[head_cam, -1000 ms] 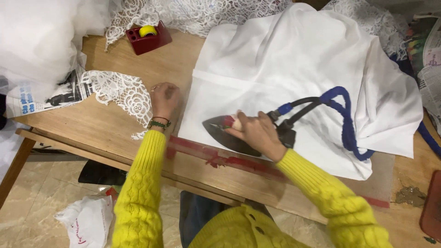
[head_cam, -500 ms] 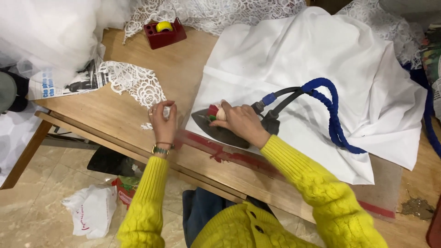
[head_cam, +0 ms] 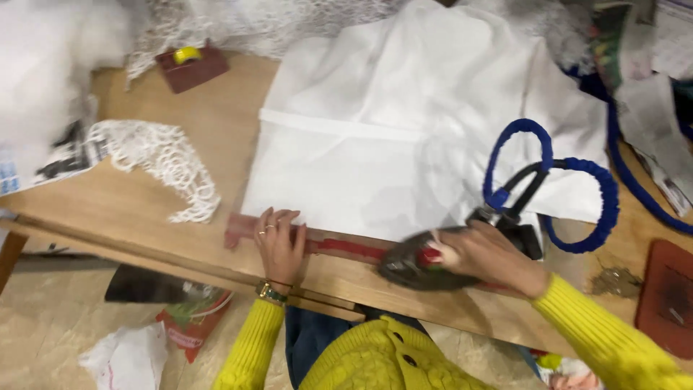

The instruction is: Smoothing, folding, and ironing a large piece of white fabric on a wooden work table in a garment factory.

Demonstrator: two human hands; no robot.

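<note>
My right hand (head_cam: 485, 254) grips a dark clothes iron (head_cam: 422, 265) with a red button. The iron rests on a red fabric strip (head_cam: 339, 247) that runs along the near edge of the wooden table (head_cam: 144, 209). A blue braided cord (head_cam: 577, 188) loops up from the iron's back over the white cloth (head_cam: 404, 137). My left hand (head_cam: 278, 245) lies flat with fingers spread on the left end of the red strip, just below the white cloth's lower edge. Both sleeves are yellow knit.
A piece of white lace (head_cam: 162, 159) lies left of the cloth. A dark red box holding a yellow tape roll (head_cam: 191, 65) sits at the far left. A dark red pad (head_cam: 668, 296) lies at the right edge. Bags and wrappers (head_cam: 166, 328) are on the floor.
The iron and my right hand have slid right along the red strip, off the white cloth. My left hand moved onto the strip's left end. The view shifted.
</note>
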